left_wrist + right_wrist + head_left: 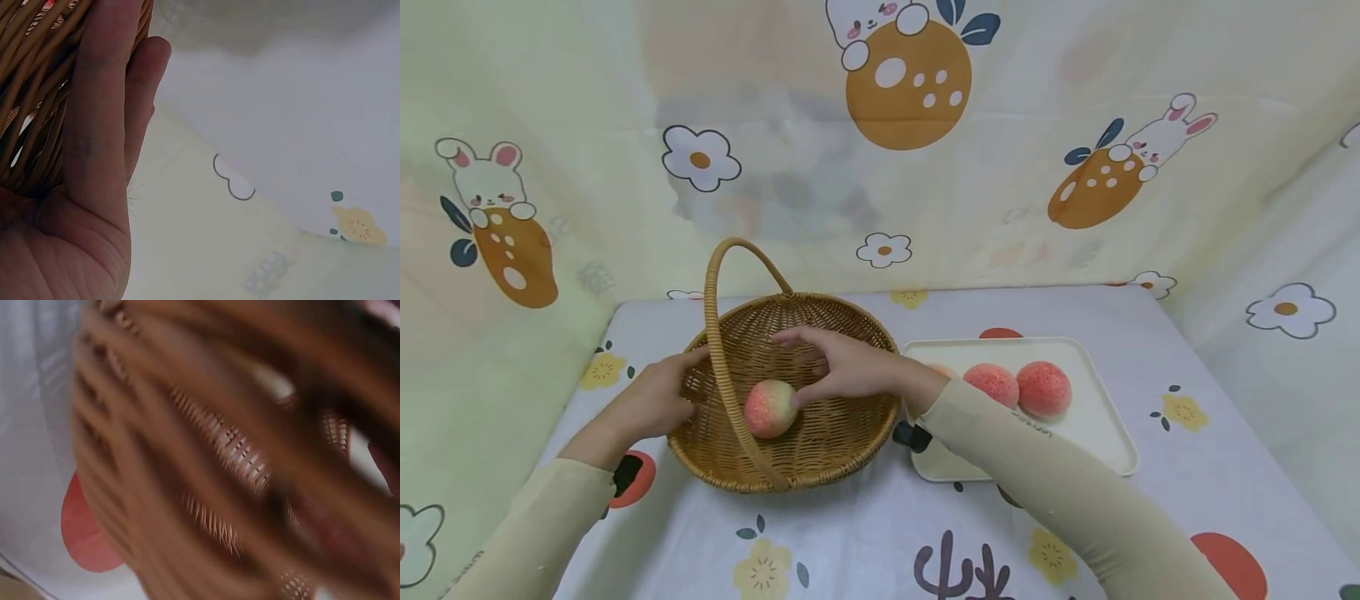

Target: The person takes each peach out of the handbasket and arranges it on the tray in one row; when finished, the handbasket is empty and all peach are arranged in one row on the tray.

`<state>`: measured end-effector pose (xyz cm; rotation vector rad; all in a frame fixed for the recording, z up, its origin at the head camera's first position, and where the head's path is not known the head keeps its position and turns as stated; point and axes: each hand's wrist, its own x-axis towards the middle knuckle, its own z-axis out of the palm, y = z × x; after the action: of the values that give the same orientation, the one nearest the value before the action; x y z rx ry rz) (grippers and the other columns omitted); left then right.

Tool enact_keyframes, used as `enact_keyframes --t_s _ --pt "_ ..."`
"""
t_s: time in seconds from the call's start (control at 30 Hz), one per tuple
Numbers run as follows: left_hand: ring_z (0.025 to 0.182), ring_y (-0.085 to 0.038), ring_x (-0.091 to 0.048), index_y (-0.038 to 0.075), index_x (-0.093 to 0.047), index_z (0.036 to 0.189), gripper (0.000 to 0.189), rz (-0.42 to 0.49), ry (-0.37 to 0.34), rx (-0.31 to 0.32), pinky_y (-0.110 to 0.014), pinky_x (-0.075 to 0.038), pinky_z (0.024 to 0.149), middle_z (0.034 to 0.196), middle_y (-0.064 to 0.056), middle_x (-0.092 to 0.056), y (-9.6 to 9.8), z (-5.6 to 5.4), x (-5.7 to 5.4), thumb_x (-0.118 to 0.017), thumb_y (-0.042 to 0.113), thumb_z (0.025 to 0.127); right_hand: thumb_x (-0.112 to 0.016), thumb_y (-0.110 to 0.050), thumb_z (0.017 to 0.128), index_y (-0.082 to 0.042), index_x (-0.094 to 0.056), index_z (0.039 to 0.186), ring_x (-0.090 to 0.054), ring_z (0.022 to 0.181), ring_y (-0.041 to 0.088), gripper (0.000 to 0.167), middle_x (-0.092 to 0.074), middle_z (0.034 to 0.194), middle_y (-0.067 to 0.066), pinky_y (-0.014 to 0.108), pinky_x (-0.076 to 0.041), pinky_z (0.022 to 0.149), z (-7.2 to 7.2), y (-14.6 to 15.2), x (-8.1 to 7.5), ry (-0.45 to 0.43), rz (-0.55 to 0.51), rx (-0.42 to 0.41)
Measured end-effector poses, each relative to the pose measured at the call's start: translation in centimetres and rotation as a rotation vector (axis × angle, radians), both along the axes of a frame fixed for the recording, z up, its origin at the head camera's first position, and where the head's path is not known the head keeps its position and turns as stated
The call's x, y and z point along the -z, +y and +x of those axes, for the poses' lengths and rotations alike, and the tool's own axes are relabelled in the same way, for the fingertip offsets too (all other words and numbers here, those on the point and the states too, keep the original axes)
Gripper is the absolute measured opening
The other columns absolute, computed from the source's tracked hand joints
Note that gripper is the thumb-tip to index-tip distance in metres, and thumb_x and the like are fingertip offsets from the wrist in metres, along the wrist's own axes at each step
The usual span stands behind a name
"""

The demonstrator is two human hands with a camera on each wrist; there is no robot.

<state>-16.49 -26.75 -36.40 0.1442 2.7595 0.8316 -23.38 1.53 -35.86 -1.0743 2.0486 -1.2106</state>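
A round wicker basket with a tall arched handle stands on the table. My left hand holds its left rim; the left wrist view shows fingers lying along the woven side. Inside the basket lies one pink and pale-yellow peach, partly behind the handle. Reaching over the right rim, my right hand has its fingers spread above the basket floor, with the thumb tip right at the peach's side. Blurred wicker fills most of the right wrist view and hides that hand's fingers.
Right of the basket sits a white rectangular tray, partly under my right forearm. It bears a red peach, another beside it and a paler one mostly hidden by the wrist. A patterned curtain hangs behind the table.
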Motion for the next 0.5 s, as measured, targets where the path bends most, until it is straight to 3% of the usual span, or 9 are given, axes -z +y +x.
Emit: enact_keyframes --t_s 0.13,0.4,0.5 --pt "0.124 -0.052 -0.049 -0.005 -0.029 0.156 0.083 0.001 -0.009 -0.005 -0.048 -0.058 0.078 0.146 -0.038 -0.040 0.1 0.0 0.0 -0.060 -0.012 0.079 -0.081 -0.020 0.087 -0.015 -0.036 0.156 -0.041 0.141 0.029 0.083 -0.039 0.158 0.003 0.040 -0.040 0.109 0.5 -0.8 0.4 0.101 0.121 -0.005" --pt "0.125 -0.056 -0.048 -0.007 -0.028 0.156 0.081 -0.012 -0.019 -0.009 -0.052 -0.058 0.080 0.146 -0.040 -0.037 0.1 0.1 -0.1 -0.061 -0.010 0.081 -0.084 -0.025 0.084 -0.015 -0.029 0.161 -0.030 0.146 0.016 0.095 -0.035 0.161 0.002 0.032 -0.026 0.117 1.4 -1.5 0.9 0.163 0.283 -0.123" --pt "0.125 -0.055 -0.048 -0.007 -0.028 0.156 0.081 -0.007 -0.016 -0.007 -0.051 -0.058 0.080 0.146 -0.040 -0.037 0.2 0.1 0.0 -0.061 -0.010 0.082 -0.084 -0.025 0.084 -0.020 -0.032 0.160 -0.040 0.139 0.016 0.093 -0.042 0.154 0.004 0.032 -0.033 0.112 1.7 -1.5 0.8 0.215 0.313 -0.139"
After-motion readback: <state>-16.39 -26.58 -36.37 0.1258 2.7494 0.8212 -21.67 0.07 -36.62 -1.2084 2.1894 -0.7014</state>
